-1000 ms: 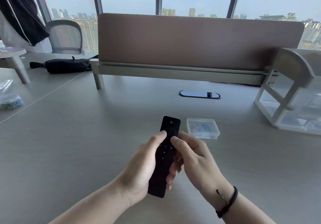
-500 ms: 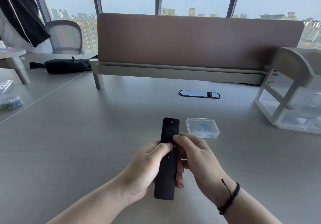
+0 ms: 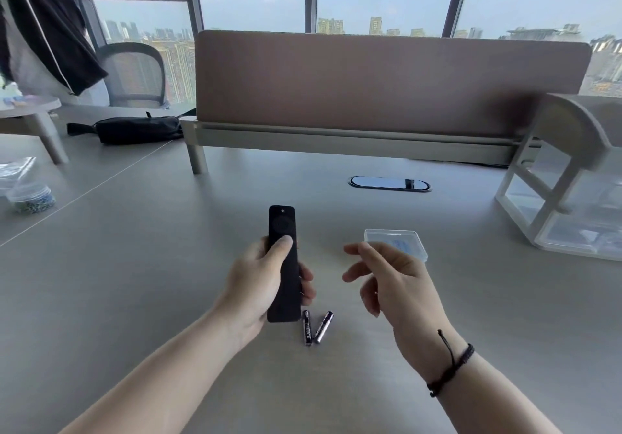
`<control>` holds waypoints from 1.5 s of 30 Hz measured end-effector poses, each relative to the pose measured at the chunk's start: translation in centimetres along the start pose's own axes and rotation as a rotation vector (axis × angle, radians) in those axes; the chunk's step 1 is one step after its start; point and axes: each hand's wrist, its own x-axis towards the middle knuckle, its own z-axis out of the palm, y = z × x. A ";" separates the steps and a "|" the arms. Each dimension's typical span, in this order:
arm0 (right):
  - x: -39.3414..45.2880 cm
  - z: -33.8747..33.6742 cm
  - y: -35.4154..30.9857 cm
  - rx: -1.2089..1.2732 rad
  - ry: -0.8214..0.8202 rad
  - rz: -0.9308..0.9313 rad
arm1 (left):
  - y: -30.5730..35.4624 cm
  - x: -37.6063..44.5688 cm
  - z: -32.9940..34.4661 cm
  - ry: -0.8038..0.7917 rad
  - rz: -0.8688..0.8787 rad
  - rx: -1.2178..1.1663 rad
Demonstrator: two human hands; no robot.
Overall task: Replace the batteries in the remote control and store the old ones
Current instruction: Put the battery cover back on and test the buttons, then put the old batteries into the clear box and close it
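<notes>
My left hand [image 3: 259,278] grips a slim black remote control [image 3: 283,258], button side up, just above the desk, thumb resting on its face. To its right my right hand [image 3: 390,282] hovers with fingers apart and curled, holding nothing. Two dark batteries [image 3: 314,327] lie side by side on the grey desk right below the remote's near end. A small clear plastic box [image 3: 400,238] with a blue label inside sits on the desk just beyond my right hand.
A clear drawer organiser [image 3: 565,225] stands at the right. A brown divider panel [image 3: 387,80] closes off the back, with an oval cable port [image 3: 389,184] in front of it. A black pouch [image 3: 134,129] and a small jar [image 3: 30,198] lie at the left.
My right hand has let go of the remote and moved off to the right, fingers apart. The left hand alone now holds the remote. Two batteries have come into sight on the desk.
</notes>
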 end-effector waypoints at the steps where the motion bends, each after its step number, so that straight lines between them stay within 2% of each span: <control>1: 0.3 -0.2 0.1 -0.026 0.015 0.008 | -0.1 0.4 -0.3 0.037 0.013 0.064; 4: 1.0 -0.7 0.8 -0.194 0.035 -0.003 | -0.4 1.3 -1.3 0.099 0.079 0.328; 6: 1.1 -1.0 1.4 -0.464 -0.007 -0.053 | -0.4 1.3 -1.9 0.119 0.097 0.495; 8: 0.8 -1.2 1.8 -0.703 -0.114 -0.096 | -0.4 1.4 -2.2 0.152 0.113 0.611; 11: 0.1 -0.9 1.7 -0.872 -0.315 -0.192 | -0.9 2.1 -2.7 0.234 0.173 0.842; 16: -0.5 -0.3 2.0 -0.931 -0.488 -0.294 | -1.7 2.6 -3.4 0.271 0.248 1.132; 19: -0.6 0.1 2.4 -0.936 -0.480 -0.332 | -1.4 2.1 -3.4 0.273 0.209 1.413; 21: -0.6 0.1 2.6 -0.931 -0.464 -0.338 | -1.3 1.8 -3.4 0.239 0.172 1.547; 23: -0.6 0.2 2.5 -0.917 -0.461 -0.337 | -1.2 1.5 -3.3 0.202 0.207 1.627; 25: -0.6 0.2 2.4 -0.907 -0.457 -0.336 | -1.2 1.1 -2.8 0.167 0.319 1.583; 29: -0.6 0.2 2.2 -0.898 -0.443 -0.339 | -1.3 0.1 -1.6 0.065 0.595 1.262; 32: -0.5 0.1 1.9 -0.894 -0.456 -0.352 | -2.2 -0.9 -0.9 -0.065 0.557 1.309; 36: -0.5 -0.1 1.8 -0.908 -0.461 -0.339 | -2.9 -0.9 -0.6 -0.146 0.537 1.286; 42: -1.0 0.6 1.9 -0.872 -0.534 -0.390 | -2.7 -1.0 -0.5 -0.197 0.451 1.081; 45: -1.2 0.8 1.9 -0.837 -0.528 -0.388 | -2.3 -0.8 -0.4 -0.163 0.362 1.000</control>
